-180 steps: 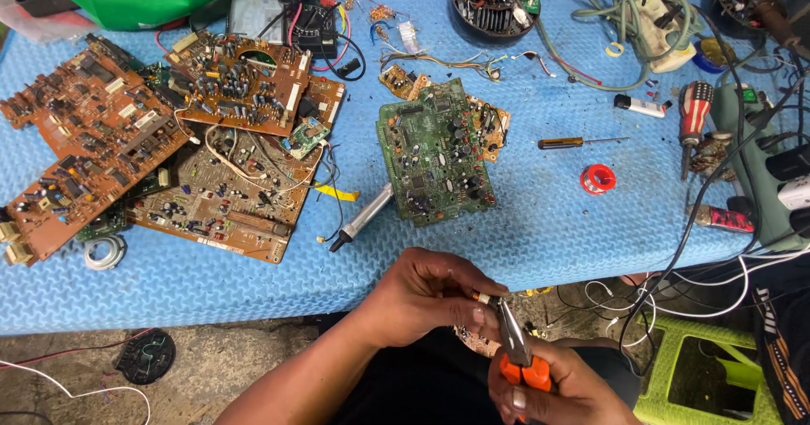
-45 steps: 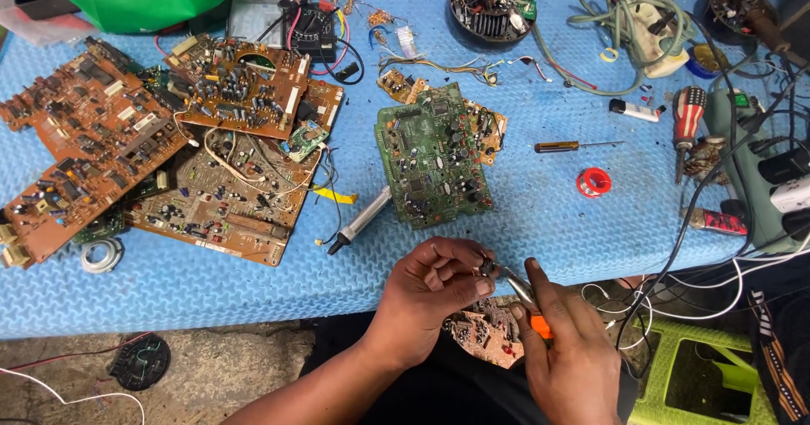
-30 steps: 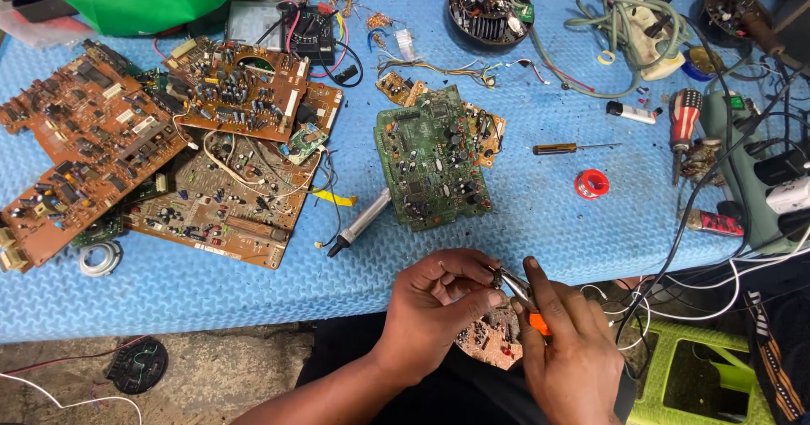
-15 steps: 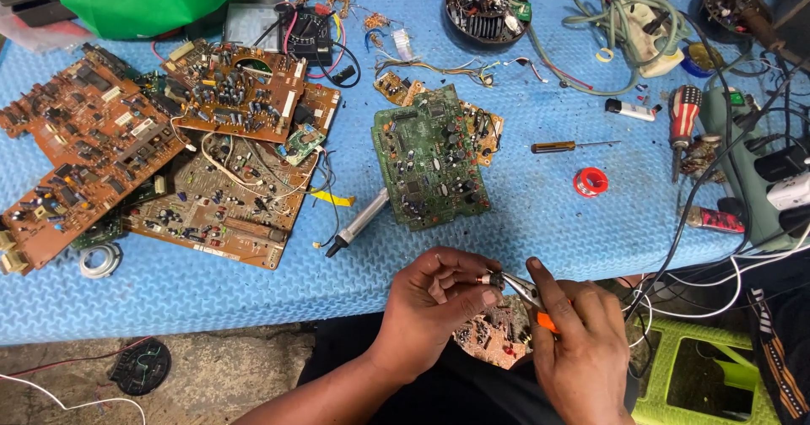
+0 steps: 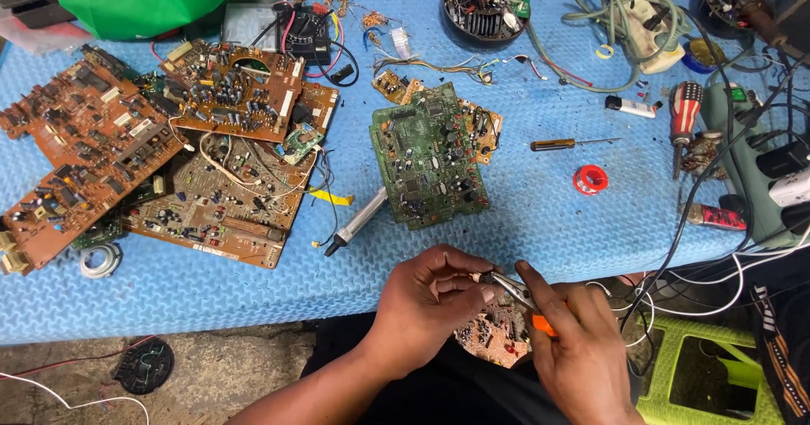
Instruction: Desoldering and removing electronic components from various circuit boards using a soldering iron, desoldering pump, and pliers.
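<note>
My left hand (image 5: 426, 300) is closed around the top edge of a small brown circuit board (image 5: 494, 334) held below the table's front edge. My right hand (image 5: 575, 351) grips orange-handled pliers (image 5: 516, 292), whose metal jaws point up-left and meet my left fingertips at the board's edge. What the jaws pinch is too small to make out. Most of the board is hidden behind both hands.
On the blue mat (image 5: 540, 214) lie a green circuit board (image 5: 429, 159), a pile of brown boards (image 5: 169, 155), a grey desoldering pump (image 5: 359, 221), a small screwdriver (image 5: 569, 144), a red solder spool (image 5: 590, 178) and tangled cables (image 5: 742, 189). A green stool (image 5: 704, 374) stands at lower right.
Both hands have stayed over the small board; the pliers have tilted from upright to pointing up-left at my left fingers, and the view has shifted slightly.
</note>
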